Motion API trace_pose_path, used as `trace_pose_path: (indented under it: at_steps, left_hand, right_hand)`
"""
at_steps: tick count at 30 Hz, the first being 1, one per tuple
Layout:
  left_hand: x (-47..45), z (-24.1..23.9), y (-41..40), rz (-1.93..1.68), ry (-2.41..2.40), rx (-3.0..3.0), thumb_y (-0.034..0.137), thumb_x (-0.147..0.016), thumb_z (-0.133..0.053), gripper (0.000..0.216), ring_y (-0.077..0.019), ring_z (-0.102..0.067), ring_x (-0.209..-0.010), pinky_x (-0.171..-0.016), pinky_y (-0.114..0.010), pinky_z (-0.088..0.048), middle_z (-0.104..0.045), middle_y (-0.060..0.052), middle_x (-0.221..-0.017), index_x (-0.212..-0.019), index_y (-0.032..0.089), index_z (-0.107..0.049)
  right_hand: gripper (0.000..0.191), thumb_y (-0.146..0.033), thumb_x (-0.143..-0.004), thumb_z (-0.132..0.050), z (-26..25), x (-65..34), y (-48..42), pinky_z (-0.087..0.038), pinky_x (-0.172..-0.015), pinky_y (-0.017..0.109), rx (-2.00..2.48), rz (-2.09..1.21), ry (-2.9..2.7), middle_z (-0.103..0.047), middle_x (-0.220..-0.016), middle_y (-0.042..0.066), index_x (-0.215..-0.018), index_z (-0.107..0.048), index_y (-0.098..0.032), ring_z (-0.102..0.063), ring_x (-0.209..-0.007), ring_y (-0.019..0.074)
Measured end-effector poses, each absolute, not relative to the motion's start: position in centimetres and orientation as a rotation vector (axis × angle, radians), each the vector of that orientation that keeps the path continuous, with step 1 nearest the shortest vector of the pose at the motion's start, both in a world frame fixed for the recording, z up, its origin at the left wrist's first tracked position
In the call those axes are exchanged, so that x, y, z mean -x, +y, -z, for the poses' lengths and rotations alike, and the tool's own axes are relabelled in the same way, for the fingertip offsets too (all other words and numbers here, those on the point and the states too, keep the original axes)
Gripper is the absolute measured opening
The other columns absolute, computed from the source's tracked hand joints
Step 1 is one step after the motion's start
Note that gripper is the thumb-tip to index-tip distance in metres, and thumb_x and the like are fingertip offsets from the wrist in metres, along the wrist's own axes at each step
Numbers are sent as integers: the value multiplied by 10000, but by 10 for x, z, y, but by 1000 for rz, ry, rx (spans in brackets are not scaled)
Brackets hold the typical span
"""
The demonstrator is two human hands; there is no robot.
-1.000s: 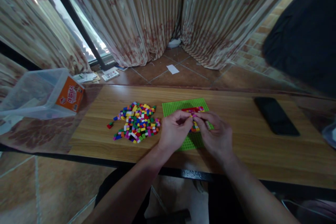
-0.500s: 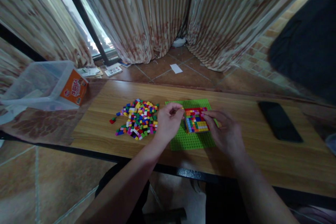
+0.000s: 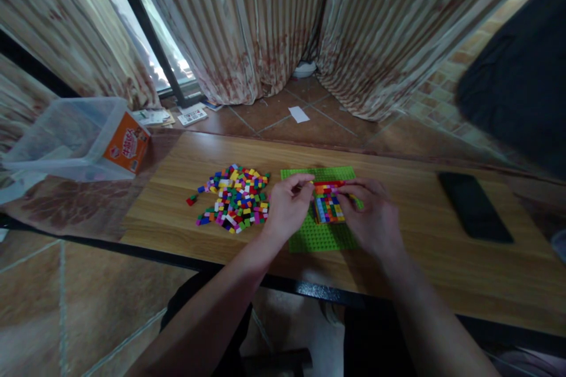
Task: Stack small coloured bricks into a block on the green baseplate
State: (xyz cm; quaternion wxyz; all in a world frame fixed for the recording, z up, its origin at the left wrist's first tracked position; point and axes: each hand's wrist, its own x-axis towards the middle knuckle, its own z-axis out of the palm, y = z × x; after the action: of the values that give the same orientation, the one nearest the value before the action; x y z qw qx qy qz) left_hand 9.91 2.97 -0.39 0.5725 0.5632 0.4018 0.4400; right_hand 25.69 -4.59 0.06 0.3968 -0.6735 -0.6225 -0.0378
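A green studded baseplate (image 3: pixel 325 240) lies on the wooden table, bearing a rectangular block of multicoloured toy bricks (image 3: pixel 327 211) with a red row along its far side. My left hand (image 3: pixel 289 203) is at the block's far left corner, thumb and forefinger pinched on a small yellow brick (image 3: pixel 312 183), mostly hidden. From the right, my right hand (image 3: pixel 371 212) reaches over the block and covers its right part. Its thumb and fingers close around a pink brick (image 3: pixel 335 189) at the block's top; whether that brick is fixed there I cannot tell.
Left of the baseplate spreads a pile of loose coloured bricks (image 3: pixel 236 200). A dark phone (image 3: pixel 475 206) lies on the table (image 3: pixel 420 235) to the right. Beyond the table's left end stands a clear plastic bin (image 3: pixel 66 141) with an orange label.
My right hand has shifted slightly left and farther over the block, hiding more of its right side. My left hand keeps its pinch at the far left corner.
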Motion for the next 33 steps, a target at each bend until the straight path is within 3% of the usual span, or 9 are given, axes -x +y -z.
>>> trace_pose_path:
  at_steps: [15, 25, 33]
  left_hand:
    - [-98, -2, 26, -1051, 899, -1305, 188, -852, -648, 9, -120, -664, -643, -612, -231, -522, -699, 4, -767, -856, 182, -642]
    - [-92, -10, 22, -1158, 974, -1679, 145, -855, -688, 101, -166, -673, -856, -789, -291, -531, -749, -21, -905, -840, 224, -749]
    - [-105, 1, 13, -1170, 987, -1806, 180, -837, -755, 95, -197, -660, -957, -944, -378, -501, -726, -38, -955, -871, 254, -804]
  right_hand:
    - [148, -232, -885, -625, 3, -252, -49, -539, -854, 456, 1663, 162, -1520, -712, -921, 68, -830, -760, -257, -659, -908, 247]
    - [196, -210, -916, -588, 0, -246, -54, -536, -868, 458, 1747, 248, -1623, -714, -1000, 98, -894, -782, -228, -635, -941, 260]
    - [180, -287, -910, -620, 1, -250, -53, -554, -898, 477, 1696, 34, -1430, -730, -989, 95, -863, -785, -229, -677, -958, 261]
